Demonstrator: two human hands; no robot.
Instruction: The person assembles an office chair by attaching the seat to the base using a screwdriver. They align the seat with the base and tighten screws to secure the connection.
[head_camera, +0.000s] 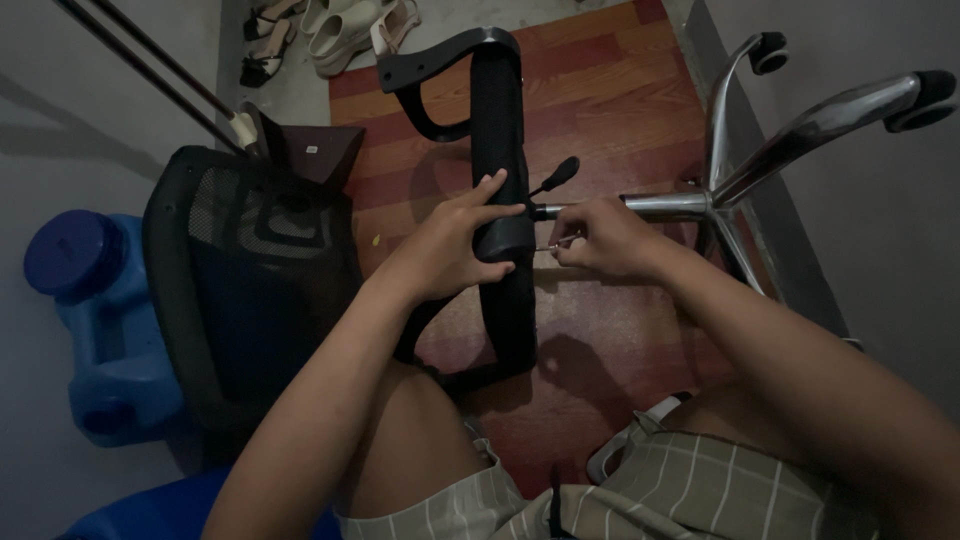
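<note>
Checked shorts (690, 490) are lying nearest. Left hand (450, 245) is clamping the upended seat (505, 230), its long axis running away from the person. Right hand (600, 235), just right of the seat, is pinching a thin tool (558, 243) pointing at it.

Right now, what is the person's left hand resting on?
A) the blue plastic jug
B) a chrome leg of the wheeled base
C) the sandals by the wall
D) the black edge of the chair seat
D: the left hand is wrapped over the black seat edge of the chair lying on its side, while the right hand pinches a thin metal tool beside it; the blue jug lies apart, untouched.
</note>
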